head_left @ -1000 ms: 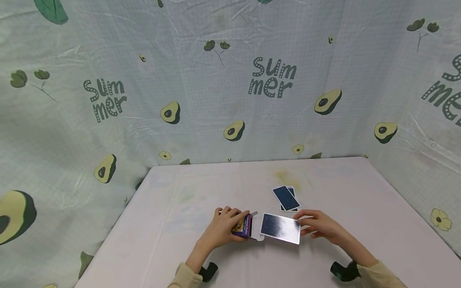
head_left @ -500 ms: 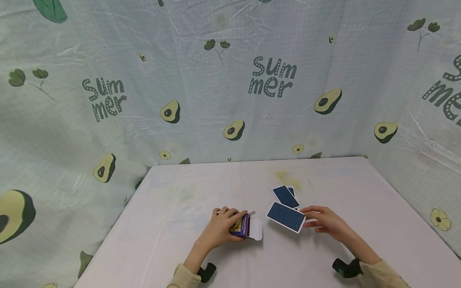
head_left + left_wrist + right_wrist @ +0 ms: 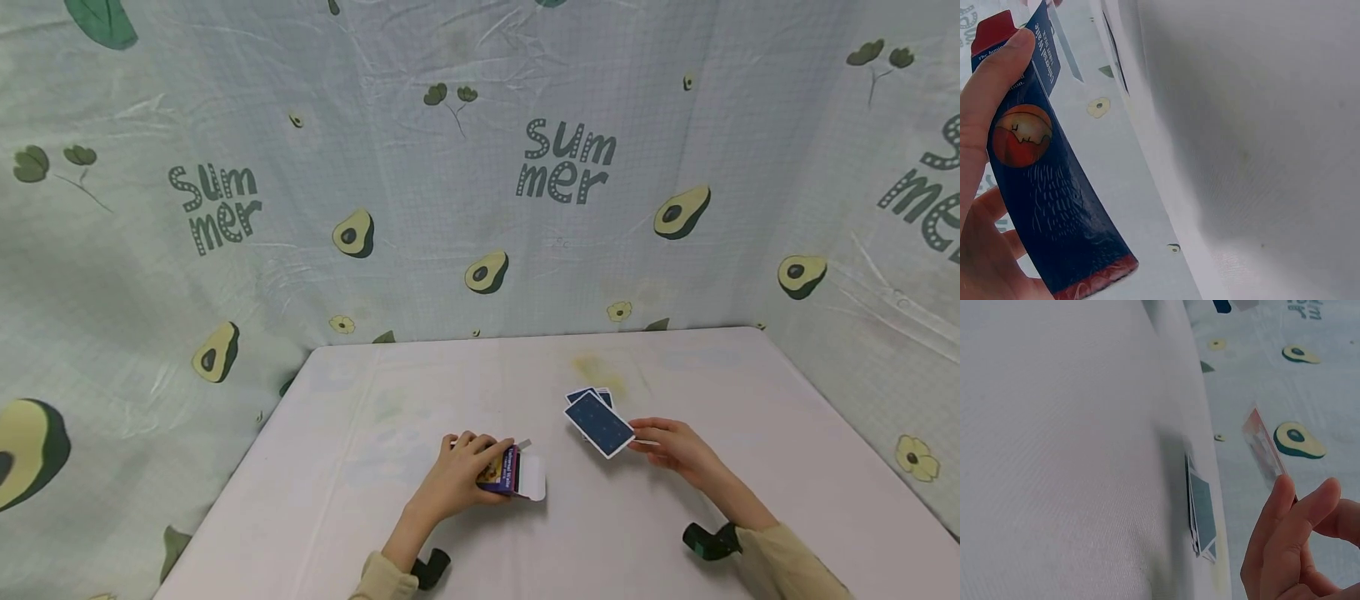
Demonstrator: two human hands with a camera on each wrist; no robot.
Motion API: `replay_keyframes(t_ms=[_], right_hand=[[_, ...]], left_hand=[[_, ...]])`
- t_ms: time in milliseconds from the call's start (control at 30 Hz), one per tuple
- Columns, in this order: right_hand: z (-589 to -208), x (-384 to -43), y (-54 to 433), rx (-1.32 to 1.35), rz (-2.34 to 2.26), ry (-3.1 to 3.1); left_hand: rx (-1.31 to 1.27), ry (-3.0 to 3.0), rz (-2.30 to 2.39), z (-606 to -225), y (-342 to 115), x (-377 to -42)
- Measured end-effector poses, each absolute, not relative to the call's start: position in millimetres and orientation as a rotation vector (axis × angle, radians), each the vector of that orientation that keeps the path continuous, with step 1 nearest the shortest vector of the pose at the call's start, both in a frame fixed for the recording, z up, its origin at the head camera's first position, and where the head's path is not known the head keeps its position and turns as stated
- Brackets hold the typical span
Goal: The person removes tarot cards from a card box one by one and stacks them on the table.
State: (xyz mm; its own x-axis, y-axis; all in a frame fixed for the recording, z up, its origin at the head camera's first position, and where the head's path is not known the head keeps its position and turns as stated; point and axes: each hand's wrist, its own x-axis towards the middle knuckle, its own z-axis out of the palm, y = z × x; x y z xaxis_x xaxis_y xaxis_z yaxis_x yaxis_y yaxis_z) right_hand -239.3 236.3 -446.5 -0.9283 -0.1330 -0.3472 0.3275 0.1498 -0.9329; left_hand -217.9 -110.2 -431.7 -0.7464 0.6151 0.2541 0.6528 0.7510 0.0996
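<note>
My left hand (image 3: pixel 461 473) grips a dark blue card box (image 3: pixel 1054 181) with red ends and a round face picture. In the head view the box's white flap (image 3: pixel 532 477) stands open toward the right. My right hand (image 3: pixel 678 452) pinches a blue-backed card (image 3: pixel 600 423) by its right end. The right wrist view shows this card (image 3: pixel 1264 447) nearly edge-on between thumb and fingers, raised off the table. Behind and partly under it in the head view lies a small pile of cards (image 3: pixel 604 395), whose lower part is hidden. The same pile (image 3: pixel 1204 512) lies on the table in the right wrist view.
A white cloth covers the table (image 3: pixel 360 517), with a yellowish stain (image 3: pixel 596 371) beyond the cards. Printed fabric (image 3: pixel 420 208) with avocados hangs behind and at both sides. A black wrist camera (image 3: pixel 711 542) sits on the right forearm, another (image 3: pixel 431 568) on the left.
The card in my right hand has moved away from the box, up and to the right, over the pile. Its glare is gone. My left hand and the box have shifted slightly left.
</note>
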Motion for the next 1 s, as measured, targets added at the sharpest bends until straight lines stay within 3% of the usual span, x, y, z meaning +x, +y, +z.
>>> replay_keyframes(t_ms=[1000], right_hand=[[-464.2,-273.6,227.6,0.378,-2.023,1.993]], left_hand=[[-1.039,-2.756,-0.28,-428.7,-102.3,-222.2]])
